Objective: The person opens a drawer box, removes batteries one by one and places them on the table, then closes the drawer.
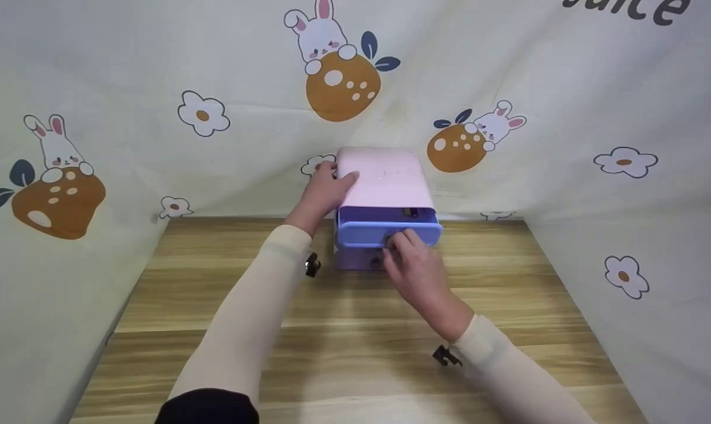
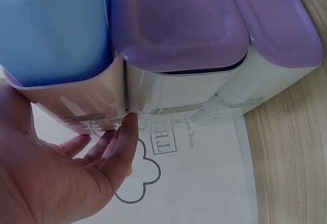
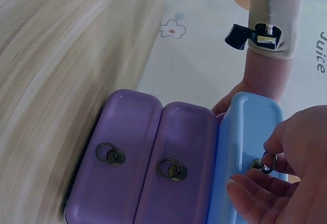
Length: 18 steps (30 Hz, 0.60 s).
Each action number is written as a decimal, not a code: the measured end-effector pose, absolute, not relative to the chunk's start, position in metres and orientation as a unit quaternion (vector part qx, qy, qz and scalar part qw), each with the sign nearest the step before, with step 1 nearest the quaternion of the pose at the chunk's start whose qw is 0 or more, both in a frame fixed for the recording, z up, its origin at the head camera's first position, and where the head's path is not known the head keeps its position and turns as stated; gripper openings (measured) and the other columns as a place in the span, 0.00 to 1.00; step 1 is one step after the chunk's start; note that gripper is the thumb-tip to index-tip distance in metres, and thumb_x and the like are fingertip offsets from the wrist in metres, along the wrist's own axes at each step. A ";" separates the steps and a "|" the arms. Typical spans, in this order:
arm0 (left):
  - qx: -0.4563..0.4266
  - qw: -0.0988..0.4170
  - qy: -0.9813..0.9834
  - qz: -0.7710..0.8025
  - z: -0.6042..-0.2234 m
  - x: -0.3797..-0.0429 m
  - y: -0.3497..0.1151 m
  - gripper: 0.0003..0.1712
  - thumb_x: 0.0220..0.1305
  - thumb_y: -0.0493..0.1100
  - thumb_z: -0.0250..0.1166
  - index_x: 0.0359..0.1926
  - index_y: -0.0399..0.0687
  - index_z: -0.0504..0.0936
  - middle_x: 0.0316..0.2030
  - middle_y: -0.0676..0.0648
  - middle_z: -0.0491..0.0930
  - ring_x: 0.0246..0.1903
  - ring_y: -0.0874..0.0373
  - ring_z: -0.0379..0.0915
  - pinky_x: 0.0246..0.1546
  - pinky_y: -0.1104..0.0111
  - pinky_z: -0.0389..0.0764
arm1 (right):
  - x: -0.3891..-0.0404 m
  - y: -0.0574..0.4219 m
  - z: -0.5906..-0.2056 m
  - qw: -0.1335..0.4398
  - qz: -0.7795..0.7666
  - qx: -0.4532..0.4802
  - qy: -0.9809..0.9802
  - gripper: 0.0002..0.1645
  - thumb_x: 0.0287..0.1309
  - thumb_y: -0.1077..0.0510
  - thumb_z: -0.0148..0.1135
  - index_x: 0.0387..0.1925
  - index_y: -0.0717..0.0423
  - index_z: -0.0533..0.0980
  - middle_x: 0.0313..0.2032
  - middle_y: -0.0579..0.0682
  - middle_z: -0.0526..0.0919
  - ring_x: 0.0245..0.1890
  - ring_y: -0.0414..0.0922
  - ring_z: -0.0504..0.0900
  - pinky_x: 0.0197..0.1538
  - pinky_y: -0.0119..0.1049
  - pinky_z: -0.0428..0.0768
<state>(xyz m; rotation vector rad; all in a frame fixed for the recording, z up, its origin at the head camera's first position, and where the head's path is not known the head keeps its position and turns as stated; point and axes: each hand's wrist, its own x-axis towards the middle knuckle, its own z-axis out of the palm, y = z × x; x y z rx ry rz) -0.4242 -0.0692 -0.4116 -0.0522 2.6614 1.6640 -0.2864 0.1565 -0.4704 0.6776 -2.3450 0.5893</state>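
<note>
Head view: the blue drawer (image 1: 361, 234) projects partway from the pink casing (image 1: 385, 174) at the far side of the counter (image 1: 344, 365). The drawer front's long axis runs from 9 to 3 o'clock; the drawer slides along the 12–6 line. The right hand (image 1: 419, 268) is nearer this front, which lies at 11 o'clock from it and is touched by it. The left hand (image 1: 326, 189) rests over the casing's left edge, thumb on top. A small dark item, too small to identify, shows inside the drawer.

Left wrist view: the left hand's fingers, not clenched, touch the casing's side. The drawer lies at 12 o'clock from the hand, two purple drawers (image 2: 179, 22) at 1 o'clock.

Right wrist view: the right hand pinches the ring pull (image 3: 273, 165) between thumb and finger. The purple drawers lie at 9 o'clock, closed, their rings untouched.
</note>
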 end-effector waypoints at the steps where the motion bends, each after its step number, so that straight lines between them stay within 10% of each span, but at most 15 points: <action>1: -0.016 0.000 0.847 0.532 -0.411 -0.424 -0.069 0.46 0.79 0.65 0.63 0.83 0.42 0.63 0.79 0.39 0.69 0.78 0.44 0.66 0.77 0.52 0.69 | -0.286 0.157 -0.471 0.313 0.224 0.257 -0.887 0.07 0.69 0.61 0.72 0.39 0.55 0.79 0.36 0.50 0.79 0.28 0.50 0.79 0.30 0.48 0.82; 18: -0.016 -0.002 0.848 0.530 -0.413 -0.425 -0.069 0.47 0.79 0.66 0.63 0.83 0.43 0.63 0.79 0.37 0.68 0.78 0.43 0.65 0.77 0.51 0.68 | -0.281 0.160 -0.471 0.301 0.231 0.269 -0.885 0.07 0.70 0.61 0.73 0.39 0.56 0.80 0.37 0.50 0.81 0.30 0.46 0.79 0.32 0.42 0.83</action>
